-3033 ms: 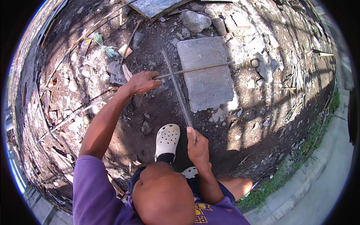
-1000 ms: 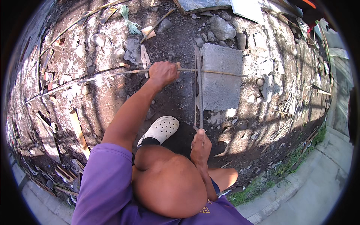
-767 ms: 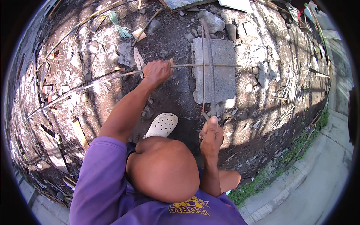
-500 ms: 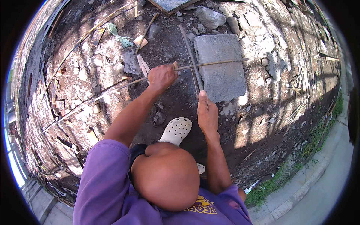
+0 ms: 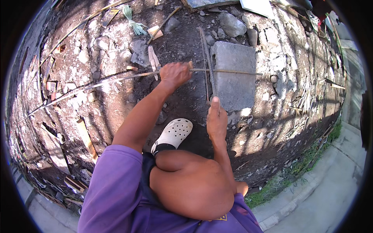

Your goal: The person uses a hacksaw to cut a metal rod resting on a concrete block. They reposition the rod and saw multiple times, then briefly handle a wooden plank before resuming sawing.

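My left hand [image 5: 176,75] is closed around a long thin rod [image 5: 132,77], pressing it low over the ground. The rod's right part lies across a grey concrete block [image 5: 237,91] and its tip reaches just past the block's right edge. In my right hand [image 5: 217,120] is the handle end of a hacksaw [image 5: 212,79], thumb laid along the top. The saw points away from me, crossing the rod by the block's left edge. Its thin blade runs left of the frame bar; whether the teeth bite into the rod is too small to tell.
Large stones [image 5: 232,24] lie beyond the block. Wood scraps [image 5: 153,58], a knotted green plastic strip [image 5: 133,21] and rubble cover the ground to the left. My bare knee [image 5: 194,182] and white clog [image 5: 175,132] are close below my hands. Grass and a concrete kerb [image 5: 303,194] edge the right.
The view has shifted and turned, so the block and saw appear further right and lower. My knee appears further right. Both hands keep their holds on the rod and hacksaw.
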Available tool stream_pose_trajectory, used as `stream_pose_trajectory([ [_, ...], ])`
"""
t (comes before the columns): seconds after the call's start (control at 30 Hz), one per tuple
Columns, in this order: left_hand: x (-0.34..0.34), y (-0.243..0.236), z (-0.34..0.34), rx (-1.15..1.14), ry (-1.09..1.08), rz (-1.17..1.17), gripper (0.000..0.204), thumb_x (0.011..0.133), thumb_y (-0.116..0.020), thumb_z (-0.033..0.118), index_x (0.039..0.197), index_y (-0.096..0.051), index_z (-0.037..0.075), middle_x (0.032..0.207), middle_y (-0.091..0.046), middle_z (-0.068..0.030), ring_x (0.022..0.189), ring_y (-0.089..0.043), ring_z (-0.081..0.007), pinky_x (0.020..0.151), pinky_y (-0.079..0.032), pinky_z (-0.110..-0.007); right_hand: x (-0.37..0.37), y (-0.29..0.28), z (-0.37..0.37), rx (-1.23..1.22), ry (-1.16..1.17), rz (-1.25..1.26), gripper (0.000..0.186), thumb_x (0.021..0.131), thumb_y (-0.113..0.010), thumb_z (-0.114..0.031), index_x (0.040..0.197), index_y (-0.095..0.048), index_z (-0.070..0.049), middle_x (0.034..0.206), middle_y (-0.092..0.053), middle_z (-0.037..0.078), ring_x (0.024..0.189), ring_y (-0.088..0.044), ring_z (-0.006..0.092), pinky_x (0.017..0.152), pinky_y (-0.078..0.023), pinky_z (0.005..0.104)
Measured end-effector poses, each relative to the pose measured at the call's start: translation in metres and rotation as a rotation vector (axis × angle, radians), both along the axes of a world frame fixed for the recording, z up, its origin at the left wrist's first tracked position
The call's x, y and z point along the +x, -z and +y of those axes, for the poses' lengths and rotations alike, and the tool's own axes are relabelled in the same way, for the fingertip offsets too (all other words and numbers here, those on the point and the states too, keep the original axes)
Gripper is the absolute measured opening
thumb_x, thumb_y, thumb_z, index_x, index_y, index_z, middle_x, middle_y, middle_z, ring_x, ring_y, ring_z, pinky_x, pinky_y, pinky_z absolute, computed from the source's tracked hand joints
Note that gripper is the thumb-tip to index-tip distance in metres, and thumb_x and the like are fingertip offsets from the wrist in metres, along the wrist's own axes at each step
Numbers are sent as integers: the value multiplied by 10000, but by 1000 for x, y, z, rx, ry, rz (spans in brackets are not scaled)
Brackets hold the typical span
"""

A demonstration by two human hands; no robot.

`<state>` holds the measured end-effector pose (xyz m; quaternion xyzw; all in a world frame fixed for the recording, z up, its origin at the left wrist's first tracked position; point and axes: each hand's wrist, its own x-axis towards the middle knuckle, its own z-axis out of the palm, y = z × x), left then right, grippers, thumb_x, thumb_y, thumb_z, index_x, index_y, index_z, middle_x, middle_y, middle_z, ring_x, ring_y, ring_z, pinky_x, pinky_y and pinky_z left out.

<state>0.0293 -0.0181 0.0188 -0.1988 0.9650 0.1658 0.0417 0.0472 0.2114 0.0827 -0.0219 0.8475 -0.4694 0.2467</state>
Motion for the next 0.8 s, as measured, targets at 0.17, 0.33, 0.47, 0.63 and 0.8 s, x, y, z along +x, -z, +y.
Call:
stream_pose_trajectory([
  [0.17, 0, 1, -3, 45, 18, -27, 345, 965, -565, 372, 861, -766, 112, 856, -776, -152, 797, -770, -344, 717, -615, -478, 25, 0, 6, 69, -2, 75, 712, 1079, -387, -645, 669, -453, -67, 593, -360, -33, 562, -342, 98, 524, -282, 343],
  [0.33, -3, 6, -3, 60, -6, -47, 362, 968, -566, 389, 861, -759, 103, 847, -773, -156, 789, -768, -349, 714, -611, -489, 82, -44, 56, 216, 106, -194, 660, 1098, -417, -553, 816, -574, 22, 646, -496, 78, 633, -468, 151, 581, -366, 388],
  [0.47, 0, 11, 2, 27, -2, 23, 379, 978, -560, 407, 878, -753, 97, 854, -772, -160, 796, -766, -352, 728, -609, -495, 60, -63, 40, 220, -43, -82, 643, 1117, -400, -474, 904, -647, 81, 704, -592, 235, 640, -568, 311, 636, -458, 470],
  [0.63, -3, 3, -1, 47, -24, -45, 377, 988, -568, 414, 893, -744, 95, 852, -768, -164, 797, -763, -356, 717, -607, -498, -25, -5, -34, 138, -119, 171, 690, 1122, -386, -512, 797, -579, 64, 627, -466, 134, 613, -448, 248, 602, -387, 462],
  [0.8, -4, 5, -3, 55, -7, -69, 342, 969, -617, 415, 900, -723, 97, 836, -761, -155, 766, -751, -361, 688, -603, -488, 52, -44, 36, 257, -11, -114, 574, 1121, -404, -400, 1030, -685, 92, 872, -666, 307, 743, -636, 449, 738, -492, 507],
])
